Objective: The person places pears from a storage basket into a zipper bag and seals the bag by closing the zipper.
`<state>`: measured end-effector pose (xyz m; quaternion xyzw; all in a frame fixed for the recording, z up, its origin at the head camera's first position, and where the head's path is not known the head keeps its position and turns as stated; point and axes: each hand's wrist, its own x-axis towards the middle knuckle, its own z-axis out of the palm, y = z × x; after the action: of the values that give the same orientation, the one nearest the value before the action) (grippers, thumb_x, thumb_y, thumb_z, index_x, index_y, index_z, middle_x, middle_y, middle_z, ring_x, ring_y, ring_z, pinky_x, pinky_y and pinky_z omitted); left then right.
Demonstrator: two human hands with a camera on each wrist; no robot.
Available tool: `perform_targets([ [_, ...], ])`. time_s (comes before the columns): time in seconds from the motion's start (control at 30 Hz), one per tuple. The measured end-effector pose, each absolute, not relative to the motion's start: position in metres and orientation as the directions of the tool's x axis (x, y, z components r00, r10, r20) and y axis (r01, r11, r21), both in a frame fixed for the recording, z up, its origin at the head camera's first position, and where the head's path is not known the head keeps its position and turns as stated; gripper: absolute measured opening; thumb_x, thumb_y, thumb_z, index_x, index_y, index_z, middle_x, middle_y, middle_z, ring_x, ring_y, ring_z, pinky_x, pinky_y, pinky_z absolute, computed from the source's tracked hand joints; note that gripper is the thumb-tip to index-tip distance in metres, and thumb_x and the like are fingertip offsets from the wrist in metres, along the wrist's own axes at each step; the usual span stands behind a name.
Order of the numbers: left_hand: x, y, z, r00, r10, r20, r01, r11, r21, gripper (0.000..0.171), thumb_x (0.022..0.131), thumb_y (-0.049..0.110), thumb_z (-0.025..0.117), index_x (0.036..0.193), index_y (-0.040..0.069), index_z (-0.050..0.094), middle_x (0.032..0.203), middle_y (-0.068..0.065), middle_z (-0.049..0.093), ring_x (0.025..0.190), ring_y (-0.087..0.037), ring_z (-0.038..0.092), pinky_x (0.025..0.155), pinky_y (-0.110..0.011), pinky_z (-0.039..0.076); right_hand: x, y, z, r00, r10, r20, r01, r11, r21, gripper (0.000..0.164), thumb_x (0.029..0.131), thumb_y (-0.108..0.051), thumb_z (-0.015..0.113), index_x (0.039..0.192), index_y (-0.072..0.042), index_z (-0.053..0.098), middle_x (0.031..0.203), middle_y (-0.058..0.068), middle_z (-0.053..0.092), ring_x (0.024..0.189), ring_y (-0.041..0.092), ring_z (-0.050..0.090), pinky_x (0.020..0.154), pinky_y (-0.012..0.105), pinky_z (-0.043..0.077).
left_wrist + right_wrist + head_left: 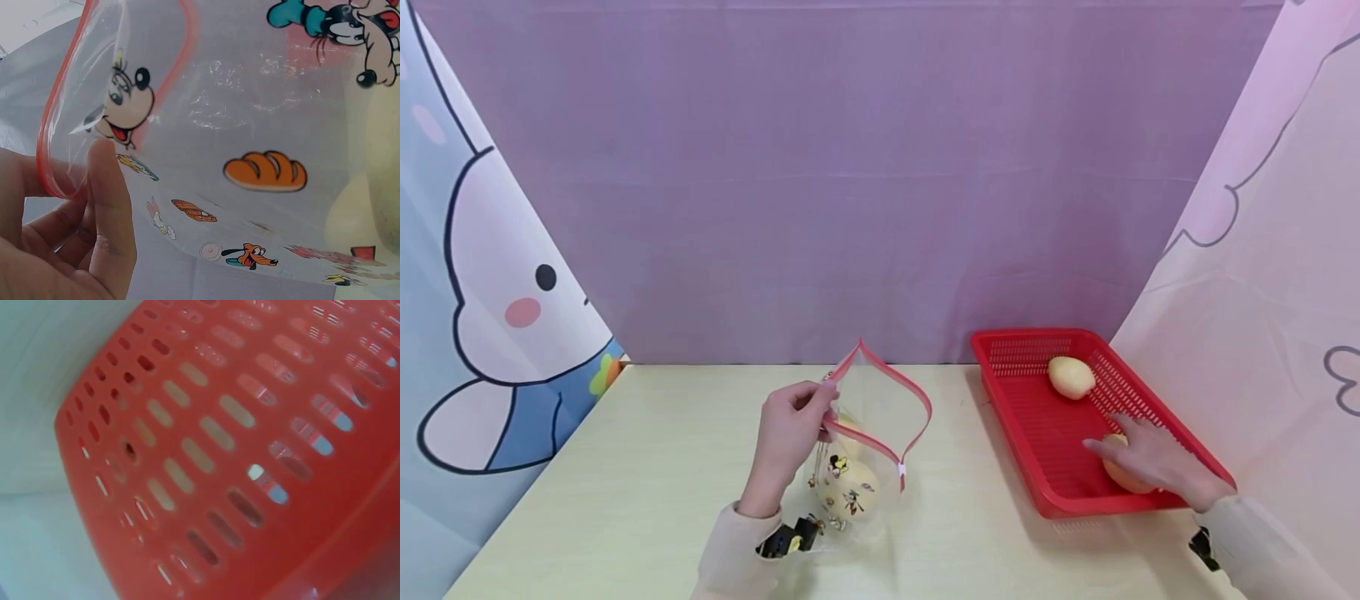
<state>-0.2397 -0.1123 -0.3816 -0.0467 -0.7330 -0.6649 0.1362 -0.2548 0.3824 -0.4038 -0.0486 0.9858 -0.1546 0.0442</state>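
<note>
Over a pale, plain table (647, 467), the left hand (793, 427) pinches a red-edged, see-through plastic cartoon bag (853, 490) near its top, maybe so its mouth gapes; the right hand (1156, 458), fingers apart, lies over a yellow oval lump (1118, 475) in a red plastic basket (1097, 505)

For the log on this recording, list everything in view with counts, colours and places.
Basket: one, red, on the table's right side
Pale rounded items in basket: two, pale yellow, one farther back, one under the right grip
Bag: one, clear with cartoon prints and red edging, centre
Pale rounded items in bag: at least two, pale yellow
Slider: one, white, on the edging
Table: one, pale, below
Backdrop: one, purple, behind
Printed side sheets: two, blue-white left, pinkish right
Sleeves: two, pale, both forearms
Left grip: one, bare, pinching the bag's edge
Right grip: one, bare, over the basket
</note>
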Motion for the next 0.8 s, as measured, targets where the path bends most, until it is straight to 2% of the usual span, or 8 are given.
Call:
perform_targets([
  [0.13,-0.2401,-0.1124,-0.3820,-0.959,-0.111,0.261,0.249,0.112,0.962,0.024,0.102,0.019,0.065,0.095,-0.001,0.076,0.072,-0.014,0.067,0.048,-0.017,0.061,0.051,-0.029,0.059,-0.2544,0.3852,-0.4072,-0.989,-0.119,-0.086,-0.085,0.942,-0.324,0.093,0.091,-0.059,0.065,0.142,0.016,0.041,0.131,0.037,0.052,0.114,0.053,0.052,0.084,0.066,0.054],
  [0.2,-0.2403,-0.1124,-0.3822,-0.960,-0.111,0.258,0.246,0.111,0.963,0.024,0.102,0.019,0.065,0.095,-0.001,0.076,0.072,-0.014,0.067,0.048,-0.017,0.061,0.051,-0.029,0.059,-0.2546,0.3864,-0.4096,-0.989,-0.125,-0.085,-0.090,0.940,-0.330,0.089,0.090,-0.057,0.066,0.140,0.014,0.045,0.125,0.032,0.058,0.108,0.046,0.057,0.082,0.061,0.057],
  [0.33,-0.2410,-0.1122,-0.3825,-0.960,-0.112,0.256,0.244,0.111,0.963,0.024,0.102,0.019,0.065,0.094,-0.001,0.075,0.071,-0.014,0.067,0.048,-0.017,0.061,0.051,-0.029,0.059,-0.2568,0.3888,-0.4124,-0.986,-0.130,-0.102,-0.091,0.944,-0.318,0.084,0.089,-0.055,0.069,0.136,0.012,0.051,0.118,0.025,0.062,0.102,0.038,0.059,0.082,0.058,0.057],
  [0.47,-0.2420,-0.1116,-0.3824,-0.960,-0.114,0.255,0.243,0.112,0.964,0.024,0.102,0.019,0.065,0.094,-0.001,0.075,0.071,-0.014,0.067,0.048,-0.017,0.061,0.051,-0.029,0.059,-0.2599,0.3909,-0.4130,-0.980,-0.140,-0.140,-0.093,0.949,-0.301,0.080,0.090,-0.053,0.069,0.134,0.012,0.053,0.117,0.025,0.061,0.105,0.042,0.057,0.085,0.063,0.054],
  [0.57,-0.2422,-0.1116,-0.3824,-0.961,-0.112,0.252,0.240,0.116,0.964,0.025,0.102,0.020,0.065,0.094,-0.001,0.076,0.071,-0.014,0.067,0.049,-0.017,0.061,0.051,-0.029,0.059,-0.2606,0.3916,-0.4122,-0.969,-0.153,-0.194,-0.076,0.932,-0.353,0.078,0.090,-0.050,0.070,0.137,0.010,0.052,0.120,0.023,0.061,0.108,0.041,0.056,0.085,0.060,0.054],
  [0.67,-0.2420,-0.1116,-0.3823,-0.962,-0.112,0.250,0.237,0.118,0.964,0.025,0.102,0.020,0.065,0.094,-0.001,0.076,0.073,-0.016,0.067,0.049,-0.017,0.061,0.051,-0.029,0.059,-0.2604,0.3896,-0.4113,-0.954,-0.169,-0.245,-0.051,0.904,-0.424,0.078,0.086,-0.045,0.076,0.140,0.006,0.051,0.122,0.017,0.060,0.108,0.034,0.055,0.083,0.052,0.057],
  [0.8,-0.2416,-0.1115,-0.3818,-0.963,-0.111,0.247,0.234,0.115,0.965,0.026,0.102,0.021,0.065,0.094,-0.001,0.075,0.075,-0.021,0.067,0.049,-0.017,0.061,0.051,-0.029,0.059,-0.2613,0.3823,-0.4118,-0.933,-0.204,-0.296,-0.052,0.891,-0.451,0.076,0.082,-0.042,0.081,0.138,0.001,0.054,0.120,0.011,0.060,0.105,0.027,0.055,0.081,0.041,0.057],
])
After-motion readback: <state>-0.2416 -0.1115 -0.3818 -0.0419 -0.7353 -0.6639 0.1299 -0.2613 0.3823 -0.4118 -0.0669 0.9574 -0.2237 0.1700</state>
